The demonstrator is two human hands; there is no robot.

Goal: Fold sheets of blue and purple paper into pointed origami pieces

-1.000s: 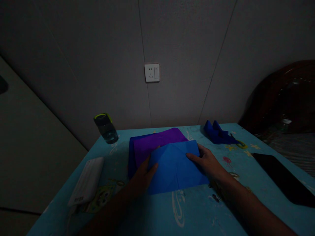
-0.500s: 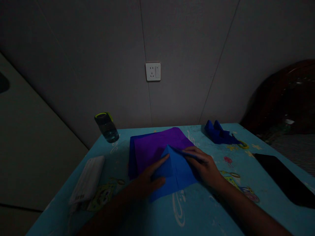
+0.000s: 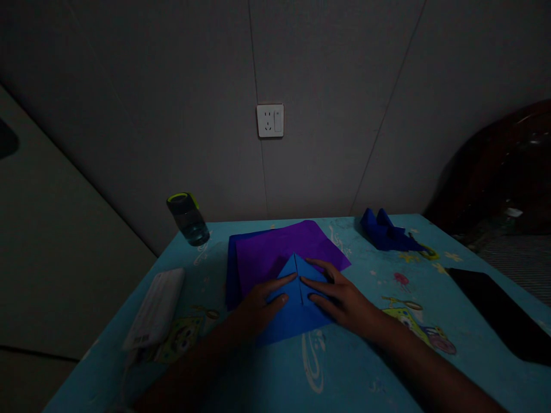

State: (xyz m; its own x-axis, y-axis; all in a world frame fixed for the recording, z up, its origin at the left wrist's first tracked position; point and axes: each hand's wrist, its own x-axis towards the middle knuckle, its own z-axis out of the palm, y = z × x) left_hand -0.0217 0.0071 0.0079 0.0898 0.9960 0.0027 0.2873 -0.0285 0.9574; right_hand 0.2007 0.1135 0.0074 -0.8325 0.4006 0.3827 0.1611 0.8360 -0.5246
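A sheet of blue paper (image 3: 293, 330) lies before me, its two upper corners folded in to a centre line so that the top forms a point. My left hand (image 3: 260, 301) rests on the left flap, index finger and thumb spread, with the fingertip near the centre line. On the right flap lies my right hand (image 3: 344, 295), its fingers stretched out and apart, pressing the paper flat. Under the blue point is a purple sheet (image 3: 271, 252), and a darker blue sheet (image 3: 232, 275) shows along its left edge.
A tilted-looking water bottle (image 3: 189, 221) stands at the back left, and a white power bank (image 3: 157, 307) with a cable lies nearer. Folded dark blue paper (image 3: 385, 232) sits at the back right. A flat black object (image 3: 499, 315) lies along the patterned tablecloth's (image 3: 344, 373) right side.
My right hand has brought the right flap down to the centre line, and its fingers now lie spread on it. The left hand stays on its flap.
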